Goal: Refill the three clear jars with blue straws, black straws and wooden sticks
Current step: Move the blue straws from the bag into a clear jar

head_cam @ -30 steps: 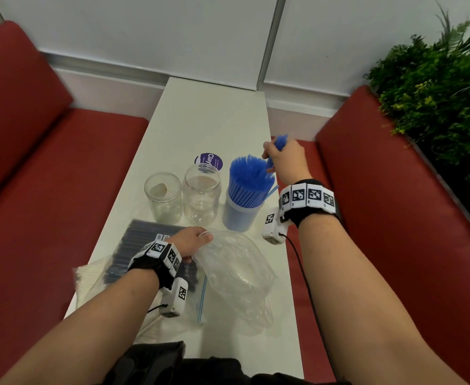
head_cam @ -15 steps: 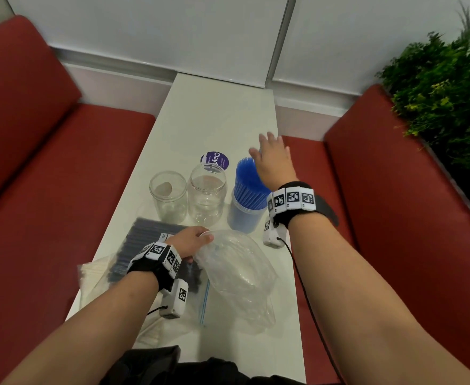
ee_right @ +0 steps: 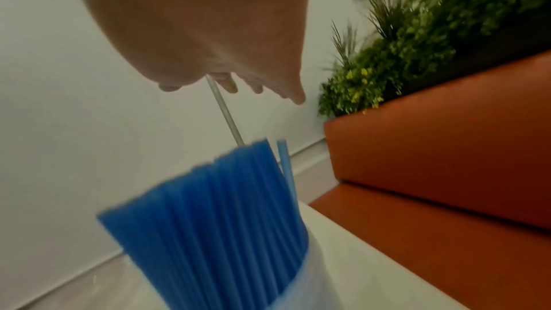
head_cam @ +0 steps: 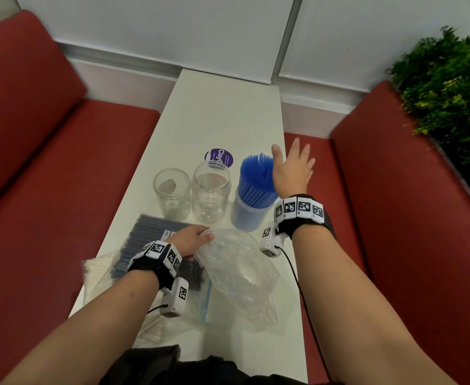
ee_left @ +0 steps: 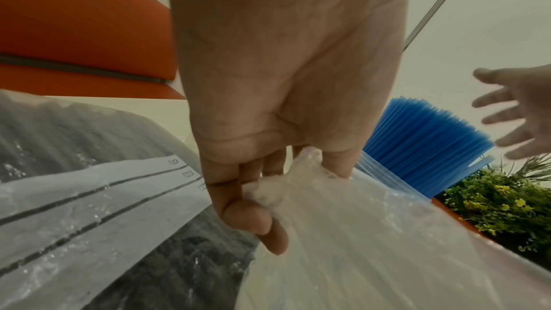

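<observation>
Clear jar packed with blue plastic straws [head_cam: 251, 201]: stands rightmost of three on the narrow white surface [head_cam: 222, 112], full to the rim, the straw tops fanned above it. A second ago the right hand [head_cam: 293, 173] was pinching a last clump of these straws above the jar; half a second ago it lay flat across their tops. Now it hovers just above and to the right of them, fingers [head_cam: 296, 147] spread wide, holding nothing. Judgement: the blue refill is done, one of three.

Clear glass jar, middle [head_cam: 211, 193]: just left of the blue one, no straws in it.

Clear glass jar, left [head_cam: 171, 191]: close beside the middle jar; only one small pale scrap shows at the bottom.

Crumpled clear plastic bag [head_cam: 236, 270]: nearer the person, in front of the blue jar, apparently emptied. The left hand [head_cam: 192, 241] pinches its upper edge between thumb and fingers [ee_left: 253, 218], unchanged over the last second.

Flat clear bag of black straws [head_cam: 150, 237]: under the left wrist, not yet opened as far as can be judged.

Pale bag, lower left [head_cam: 97, 276]: partly hidden; contents uncertain, possibly the wooden sticks.

Round purple printed disc [head_cam: 219, 157]: behind the middle jar.
</observation>
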{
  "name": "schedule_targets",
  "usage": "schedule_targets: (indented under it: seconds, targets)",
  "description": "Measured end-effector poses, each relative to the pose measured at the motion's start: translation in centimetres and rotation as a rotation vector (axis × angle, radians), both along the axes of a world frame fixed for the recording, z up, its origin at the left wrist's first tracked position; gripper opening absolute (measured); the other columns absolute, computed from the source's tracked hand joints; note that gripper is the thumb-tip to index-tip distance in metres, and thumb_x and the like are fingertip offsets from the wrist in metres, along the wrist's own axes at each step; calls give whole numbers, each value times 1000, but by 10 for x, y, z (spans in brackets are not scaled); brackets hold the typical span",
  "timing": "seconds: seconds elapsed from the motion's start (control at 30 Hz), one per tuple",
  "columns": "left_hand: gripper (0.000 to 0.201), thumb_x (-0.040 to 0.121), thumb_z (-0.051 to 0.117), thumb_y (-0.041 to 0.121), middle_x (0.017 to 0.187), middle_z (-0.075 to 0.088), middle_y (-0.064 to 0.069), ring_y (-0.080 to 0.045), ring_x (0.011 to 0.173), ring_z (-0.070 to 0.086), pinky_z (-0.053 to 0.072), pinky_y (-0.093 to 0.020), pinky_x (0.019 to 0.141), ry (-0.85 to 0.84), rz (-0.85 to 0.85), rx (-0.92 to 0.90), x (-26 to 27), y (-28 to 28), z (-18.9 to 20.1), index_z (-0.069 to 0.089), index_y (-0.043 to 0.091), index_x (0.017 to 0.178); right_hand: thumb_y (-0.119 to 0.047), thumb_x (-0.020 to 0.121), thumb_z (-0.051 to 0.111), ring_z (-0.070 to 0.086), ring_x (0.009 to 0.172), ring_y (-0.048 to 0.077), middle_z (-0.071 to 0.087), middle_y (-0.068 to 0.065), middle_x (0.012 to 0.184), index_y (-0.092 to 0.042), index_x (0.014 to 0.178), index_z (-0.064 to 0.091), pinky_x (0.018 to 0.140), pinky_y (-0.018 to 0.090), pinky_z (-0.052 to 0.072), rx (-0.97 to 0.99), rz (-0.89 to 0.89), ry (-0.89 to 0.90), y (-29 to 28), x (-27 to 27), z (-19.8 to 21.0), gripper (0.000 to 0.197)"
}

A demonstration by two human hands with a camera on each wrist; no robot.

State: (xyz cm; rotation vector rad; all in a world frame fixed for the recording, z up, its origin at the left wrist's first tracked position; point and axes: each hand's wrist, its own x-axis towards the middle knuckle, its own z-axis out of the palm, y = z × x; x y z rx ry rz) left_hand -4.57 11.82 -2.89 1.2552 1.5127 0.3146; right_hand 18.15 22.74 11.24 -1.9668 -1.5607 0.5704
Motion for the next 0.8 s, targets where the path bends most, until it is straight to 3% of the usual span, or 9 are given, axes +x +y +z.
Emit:
schedule_targets:
  seconds: [0.1, 0.2, 0.27, 0.33, 0.4, 0.5, 0.57, 0.63, 0.8]
  targets:
    - [24, 101, 51, 43, 95, 69, 1, -13, 62, 62, 47, -23, 47, 22, -12, 4, 0, -2, -1, 61, 29, 118, -62, 96, 52, 18, 152, 39, 6, 16, 168, -17, 162, 12, 121, 48, 23, -150, 122, 108, -14, -5, -25, 89]
    - [18, 101, 52, 43, 88, 67, 2, -13, 61, 61, 47, -23, 46, 23, -11, -5, -1, -3, -2, 60, 29, 109, -32, 101, 59, 44, 140, 27, 43, 11, 155, -10, 152, 42, 111, 27, 33, 89, 166, 169, -16, -4, -29, 58]
    - [16, 101, 52, 43, 85, 67, 2, -13, 60, 61, 47, -23, 45, 27, 1, -12, -1, -3, -3, 61, 29, 103, -29, 100, 58, 49, 137, 24, 54, 6, 146, -13, 144, 54, 110, 23, 33, 261, 84, 277, -14, -1, -22, 47]
    - [16, 101, 52, 44, 86, 67, 1, -15, 63, 63, 47, -23, 46, 29, 3, -20, -2, -4, -3, 60, 31, 99, -52, 91, 65, 28, 150, 27, 36, 6, 161, -28, 152, 41, 122, 37, 23, 250, 123, 233, -6, 0, -16, 70]
    - [18, 100, 51, 46, 89, 68, 0, -17, 68, 65, 49, -24, 47, 39, 2, -32, -3, -4, -3, 60, 31, 100, -80, 71, 67, -4, 155, 37, -2, 7, 170, -47, 157, 7, 121, 58, 4, 3, 263, -28, 2, -2, -11, 110]
    - [21, 100, 52, 47, 93, 69, -1, -18, 71, 66, 50, -25, 48, 43, -1, -45, -4, -5, -1, 61, 29, 105, -79, 62, 77, -15, 151, 47, -23, 8, 167, -54, 153, -15, 117, 68, 4, -287, 420, -368, 6, -6, -14, 131]
    - [19, 100, 52, 47, 92, 70, -2, -17, 68, 66, 49, -25, 48, 32, -1, -52, -4, -5, 1, 62, 30, 101, -52, 74, 83, 13, 147, 48, 4, 11, 165, -48, 157, 5, 111, 60, 31, -259, 389, -444, 3, -11, -19, 114]
    - [18, 99, 53, 47, 92, 70, -3, -17, 66, 65, 49, -25, 48, 25, 0, -59, -6, -4, 3, 62, 32, 99, -29, 80, 77, 37, 130, 42, 31, 11, 146, -39, 151, 30, 98, 49, 44, -138, 284, -397, 2, -13, -20, 86]
    - [38, 99, 53, 49, 95, 71, 1, -16, 68, 64, 49, -26, 52, -19, 22, -23, -9, -3, 7, 64, 22, 123, -51, 82, 72, 38, 126, 30, 41, 5, 137, -36, 139, 48, 106, 49, 32, 35, 227, -316, -5, -11, -6, 64]
